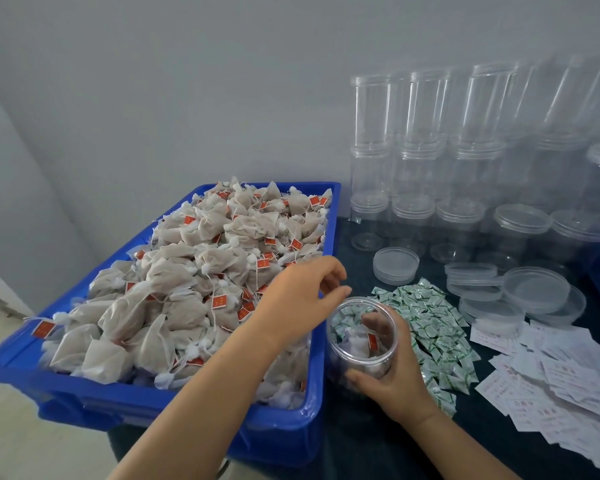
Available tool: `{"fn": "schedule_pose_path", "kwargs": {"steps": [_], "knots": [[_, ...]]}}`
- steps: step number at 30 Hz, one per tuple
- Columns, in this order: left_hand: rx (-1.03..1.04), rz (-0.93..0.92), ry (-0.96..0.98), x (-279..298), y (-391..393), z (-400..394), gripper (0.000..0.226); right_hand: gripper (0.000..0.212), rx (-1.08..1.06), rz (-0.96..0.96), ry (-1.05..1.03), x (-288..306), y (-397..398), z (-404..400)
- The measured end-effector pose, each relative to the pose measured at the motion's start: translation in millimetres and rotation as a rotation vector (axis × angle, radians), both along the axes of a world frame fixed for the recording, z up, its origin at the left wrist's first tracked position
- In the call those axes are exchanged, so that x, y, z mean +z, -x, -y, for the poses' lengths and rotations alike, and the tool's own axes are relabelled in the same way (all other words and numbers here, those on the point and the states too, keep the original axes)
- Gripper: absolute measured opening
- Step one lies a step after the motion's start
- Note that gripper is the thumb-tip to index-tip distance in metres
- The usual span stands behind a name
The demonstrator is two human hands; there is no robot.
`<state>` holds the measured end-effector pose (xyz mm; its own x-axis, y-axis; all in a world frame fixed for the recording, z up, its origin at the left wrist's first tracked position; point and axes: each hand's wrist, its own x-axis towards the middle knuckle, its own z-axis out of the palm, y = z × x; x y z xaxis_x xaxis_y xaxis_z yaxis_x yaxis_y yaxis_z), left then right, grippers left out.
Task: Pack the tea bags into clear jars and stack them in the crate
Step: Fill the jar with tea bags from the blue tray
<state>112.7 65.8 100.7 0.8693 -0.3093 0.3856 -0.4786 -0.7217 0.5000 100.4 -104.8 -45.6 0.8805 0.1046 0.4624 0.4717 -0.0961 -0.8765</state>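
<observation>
Jar in work: your right hand (400,372) grasps a clear jar (362,337), fingers wrapped round its far side and thumb along its near base; it stands on the dark table (361,441) just right of the blue crate (312,403), lid off.
Jar contents: a few tea bags low inside, one with a red tag; the green-and-white sachets show through the wall.
Left hand: your left hand (302,299) hovers over the jar mouth, fingers loosely curled, grasping nothing.
Tea bags: a heaped pile of beige drawstring tea bags (194,282) fills the blue crate, each with a white knot and a small red tag.
Tag writing: pale marks on the red tags, too small to read.
Sachets: a spread of small green-and-white sachets (430,327) lies just right of the jar; print unreadable.
Paper slips: white printed slips (548,372) with faint red marks lie at the right edge; text blurred.
Lids: loose clear lids (395,265) lie behind the sachets, some stacked.
Empty jars: rows of clear empty jars (426,150) stand stacked against the wall, behind the lids.
In the way: your left forearm crosses the crate's near right corner; the sachets crowd the jar's right side.
</observation>
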Motion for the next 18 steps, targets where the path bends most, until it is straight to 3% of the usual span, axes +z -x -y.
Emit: {"fn": "schedule_pose_path", "kwargs": {"steps": [2,6,10,15,18], "knots": [[0.055,0.041,-0.03,1,-4,-5,0.019,0.09,0.004,0.002,-0.003,1,0,0],[0.177,0.119,-0.264,6,-15,-25,0.036,0.09,0.016,-0.001,-0.001,-1,0,1],[0.359,0.163,-0.366,12,-28,-56,0.039,0.092,0.026,-0.008,0.014,-2,1,2],[0.64,0.037,-0.464,0,-35,-90,0.051,0.092,0.02,-0.015,0.015,0,0,1],[0.695,-0.077,-0.477,-10,-37,-98,0.055,0.093,0.019,-0.019,0.015,-2,-1,2]]}}
